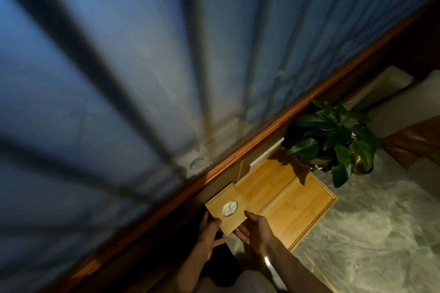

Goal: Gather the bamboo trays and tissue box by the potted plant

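Both our hands, left hand (209,233) and right hand (256,229), clamped on tissue box (228,209) beside bamboo trays (285,200), near potted plant (333,140).

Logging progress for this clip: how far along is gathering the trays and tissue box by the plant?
Looks done: two bamboo trays lie side by side on the marble top, next to the potted plant. In hand: the tissue box is gripped between the left hand and right hand, at the near-left edge of the trays. Left: setting the box down and letting go. Whether it already rests on the surface is unclear.
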The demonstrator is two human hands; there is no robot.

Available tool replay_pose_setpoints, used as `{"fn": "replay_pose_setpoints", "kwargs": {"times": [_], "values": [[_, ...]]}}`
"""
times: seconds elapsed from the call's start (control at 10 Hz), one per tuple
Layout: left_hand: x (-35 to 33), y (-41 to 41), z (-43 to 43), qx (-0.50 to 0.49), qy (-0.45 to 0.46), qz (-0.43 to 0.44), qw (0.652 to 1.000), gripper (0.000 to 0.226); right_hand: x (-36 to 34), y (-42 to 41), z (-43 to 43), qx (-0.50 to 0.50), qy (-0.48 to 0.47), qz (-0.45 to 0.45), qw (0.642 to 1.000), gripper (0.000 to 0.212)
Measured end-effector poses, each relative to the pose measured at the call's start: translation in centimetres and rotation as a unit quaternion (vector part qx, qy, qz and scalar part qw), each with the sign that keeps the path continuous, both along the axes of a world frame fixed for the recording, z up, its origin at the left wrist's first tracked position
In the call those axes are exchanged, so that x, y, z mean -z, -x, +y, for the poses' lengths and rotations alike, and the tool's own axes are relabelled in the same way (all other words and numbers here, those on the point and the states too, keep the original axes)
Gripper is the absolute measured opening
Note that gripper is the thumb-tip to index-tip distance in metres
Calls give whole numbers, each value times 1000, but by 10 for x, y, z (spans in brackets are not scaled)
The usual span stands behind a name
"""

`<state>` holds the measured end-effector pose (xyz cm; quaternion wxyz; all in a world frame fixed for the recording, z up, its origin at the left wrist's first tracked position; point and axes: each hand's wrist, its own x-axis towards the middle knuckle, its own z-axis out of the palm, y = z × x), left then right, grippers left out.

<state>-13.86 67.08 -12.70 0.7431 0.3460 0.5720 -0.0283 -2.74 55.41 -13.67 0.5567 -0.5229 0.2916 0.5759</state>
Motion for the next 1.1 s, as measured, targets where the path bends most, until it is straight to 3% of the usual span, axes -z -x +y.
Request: {"fn": "replay_pose_setpoints", "kwargs": {"times": [0.1,0.2,0.3,0.4,0.5,0.7,0.9,1.0,1.1], "values": [[-6,-4,-8,39,-122,21,992,74,-9,3,2,-87,48,-107,989,21],[-9,-4,-21,217,-310,107,920,86,-14,15,-9,-291,146,-403,855,54],[-2,6,-29,424,-416,158,789,91,-11,30,-20,-518,137,-562,629,71],[10,13,-30,547,-420,159,707,75,-1,31,-20,-658,145,-533,512,83],[21,21,-25,563,-417,164,694,65,2,31,-22,-687,176,-524,472,93],[18,19,-22,579,-420,181,675,61,-8,33,-15,-684,187,-510,487,89],[-18,2,1,608,-421,181,648,54,-47,9,1,-730,154,-426,512,89],[-43,0,-9,613,-450,224,610,56,-70,3,-5,-710,116,-454,526,59],[-60,14,-51,548,-592,199,556,47,-82,2,-46,-591,88,-548,586,39]]}}
